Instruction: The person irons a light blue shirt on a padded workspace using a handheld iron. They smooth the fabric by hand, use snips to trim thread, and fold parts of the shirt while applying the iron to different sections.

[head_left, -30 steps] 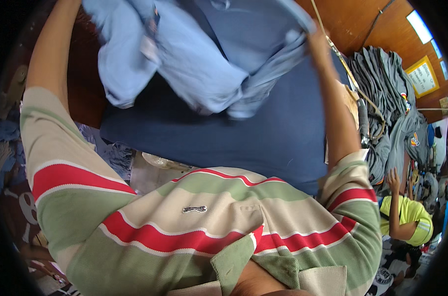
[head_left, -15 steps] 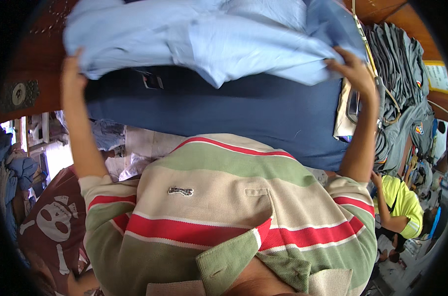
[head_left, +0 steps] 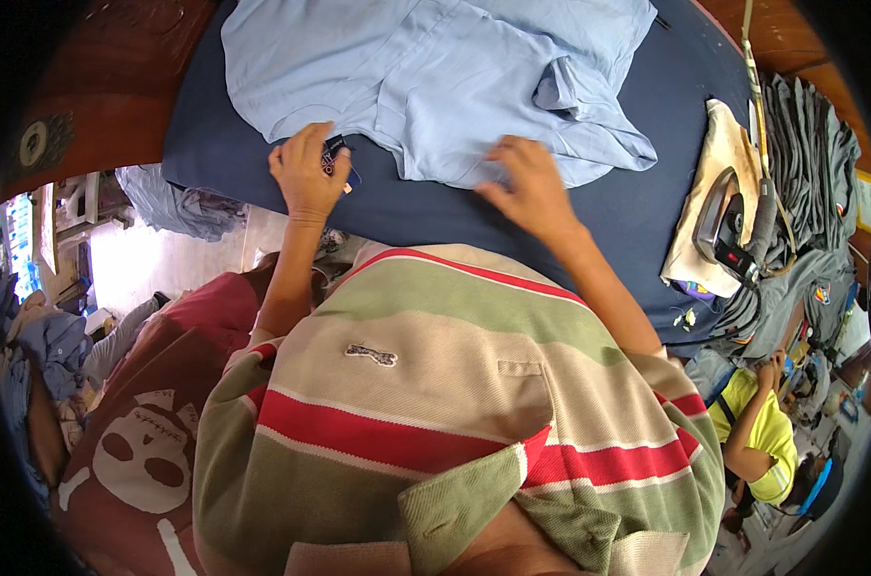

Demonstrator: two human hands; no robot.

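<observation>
A light blue garment (head_left: 435,77), its cut hard to tell, lies spread on a navy cloth-covered table (head_left: 397,211). A fold of it stands up toward the right. At its near left edge is my left hand (head_left: 306,175), fingertips by the cloth, thumb and fingers apart around a small dark tag (head_left: 336,156). The thumb overlaps part of that tag, which lies on the navy cover. My right hand (head_left: 531,187) is over the near edge of the garment, fingers spread and slightly blurred. Whether it touches the cloth is unclear.
On the right, an iron (head_left: 718,221) rests on a beige cloth (head_left: 714,134), its cord running upward. Grey garments (head_left: 800,144) are stacked beyond it. A person in a yellow top (head_left: 757,432) is at lower right; someone in a maroon garment (head_left: 138,384) is at lower left.
The blue garment, held up in both hands before, has come down onto the table. Both hands have let go and moved inward and nearer to me, the left one to the tag.
</observation>
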